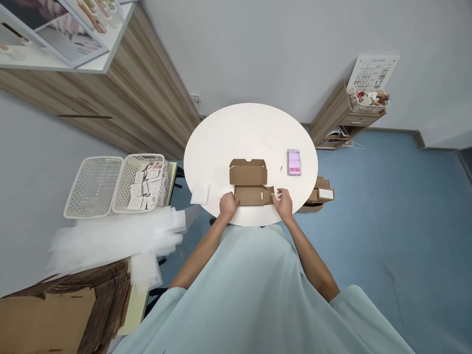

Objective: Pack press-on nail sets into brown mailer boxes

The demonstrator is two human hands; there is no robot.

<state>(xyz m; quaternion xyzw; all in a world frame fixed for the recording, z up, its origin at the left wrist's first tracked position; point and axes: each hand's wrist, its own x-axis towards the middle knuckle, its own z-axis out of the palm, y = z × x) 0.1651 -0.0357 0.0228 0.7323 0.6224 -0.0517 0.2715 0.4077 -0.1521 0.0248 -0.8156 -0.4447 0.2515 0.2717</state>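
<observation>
A brown cardboard box (248, 195), part folded with its lid (248, 174) laid back, sits near the front edge of the white oval table (243, 130). My left hand (228, 205) is closed around the box's left end, thumb against the side wall. At the opposite end, my right hand (283, 202) has its thumb touching the small side flap, while its other fingers are bent and stand apart from the cardboard. The inside of the box shows bare brown board and a pale slot toward the right.
A phone-like device with a pink screen (294, 162) lies right on the table; a white packet (200, 194) is at its left edge. White baskets (121, 196), translucent bags (121, 241) and stacked flat cardboard (73, 314) are left. Cardboard boxes (319, 196) stand beyond the table's right edge.
</observation>
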